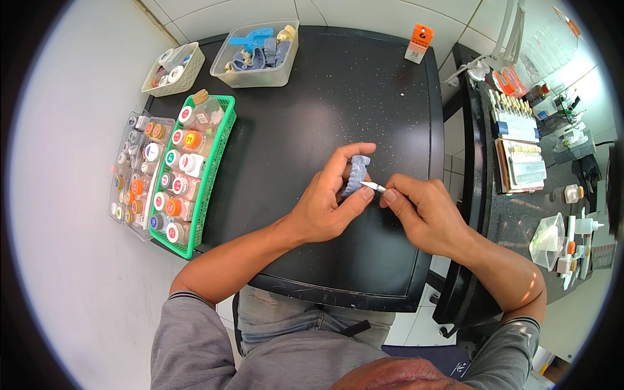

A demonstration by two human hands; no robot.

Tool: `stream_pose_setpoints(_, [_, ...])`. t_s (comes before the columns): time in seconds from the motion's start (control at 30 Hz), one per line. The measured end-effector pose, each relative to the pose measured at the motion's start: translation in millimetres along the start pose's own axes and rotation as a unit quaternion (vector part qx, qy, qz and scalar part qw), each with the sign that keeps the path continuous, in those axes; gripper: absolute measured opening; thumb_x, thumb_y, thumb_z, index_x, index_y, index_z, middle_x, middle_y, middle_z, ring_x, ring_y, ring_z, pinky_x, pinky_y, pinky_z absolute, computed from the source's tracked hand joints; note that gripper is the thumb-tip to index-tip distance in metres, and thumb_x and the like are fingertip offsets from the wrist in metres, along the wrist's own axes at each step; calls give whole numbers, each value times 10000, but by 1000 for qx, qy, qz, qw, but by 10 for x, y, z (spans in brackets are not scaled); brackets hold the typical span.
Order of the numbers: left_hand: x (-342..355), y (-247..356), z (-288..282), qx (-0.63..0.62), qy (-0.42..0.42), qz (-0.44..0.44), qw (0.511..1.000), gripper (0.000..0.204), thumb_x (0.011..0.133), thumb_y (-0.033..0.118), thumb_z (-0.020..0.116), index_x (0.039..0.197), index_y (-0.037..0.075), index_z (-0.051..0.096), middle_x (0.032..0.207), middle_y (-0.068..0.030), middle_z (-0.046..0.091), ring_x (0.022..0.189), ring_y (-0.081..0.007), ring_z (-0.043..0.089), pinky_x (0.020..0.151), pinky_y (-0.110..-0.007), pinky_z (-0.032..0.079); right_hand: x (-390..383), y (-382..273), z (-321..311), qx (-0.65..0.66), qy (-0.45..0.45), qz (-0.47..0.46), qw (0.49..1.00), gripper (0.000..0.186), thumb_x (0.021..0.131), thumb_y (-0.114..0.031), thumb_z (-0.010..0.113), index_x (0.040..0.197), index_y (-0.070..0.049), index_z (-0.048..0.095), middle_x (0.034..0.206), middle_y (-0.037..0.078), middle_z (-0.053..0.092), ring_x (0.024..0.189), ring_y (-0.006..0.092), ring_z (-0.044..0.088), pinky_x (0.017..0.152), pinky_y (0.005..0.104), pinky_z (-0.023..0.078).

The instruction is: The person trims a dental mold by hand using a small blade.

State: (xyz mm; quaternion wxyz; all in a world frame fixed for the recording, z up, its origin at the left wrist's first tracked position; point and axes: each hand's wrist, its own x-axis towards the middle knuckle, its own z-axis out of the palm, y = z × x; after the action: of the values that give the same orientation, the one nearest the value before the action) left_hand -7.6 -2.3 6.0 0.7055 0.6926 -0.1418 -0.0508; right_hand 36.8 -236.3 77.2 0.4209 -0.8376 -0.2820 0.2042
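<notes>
Pale-flecked black table near white wall tiles

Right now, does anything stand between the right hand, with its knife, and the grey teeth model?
Nothing visible stands in the way: the knife in the right hand reaches the grey teeth model, its tip at the model's right side. The left hand has its thumb close below the blade.

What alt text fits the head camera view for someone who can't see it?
Left hand holding a grey dental model, right hand pointing a small knife at it, above a black table; green basket of bottles at left.
</notes>
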Motion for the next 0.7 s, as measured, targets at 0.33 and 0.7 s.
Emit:
stream_pose_setpoints(0.33, [20, -31, 5, 21, -1, 20, 1000, 524, 1150, 168, 634, 1609, 16, 434, 1067, -5, 608, 940, -77, 532, 853, -273, 455, -7, 50, 59, -7, -6, 17, 1000, 240, 1165, -182, 628, 1010, -4, 675, 691, 221, 659, 632, 454, 674, 633, 507, 497])
stream_pose_setpoints(0.7, [26, -38, 19, 52, 4, 16, 999, 505, 1166, 171, 631, 1597, 7, 424, 1071, -9, 594, 940, -85, 531, 858, -287, 465, -12, 67, 49, -25, 4, 11, 1000, 194, 1161, -135, 627, 1102, 5, 748, 773, 188, 709, 617, 348, 668, 622, 426, 505])
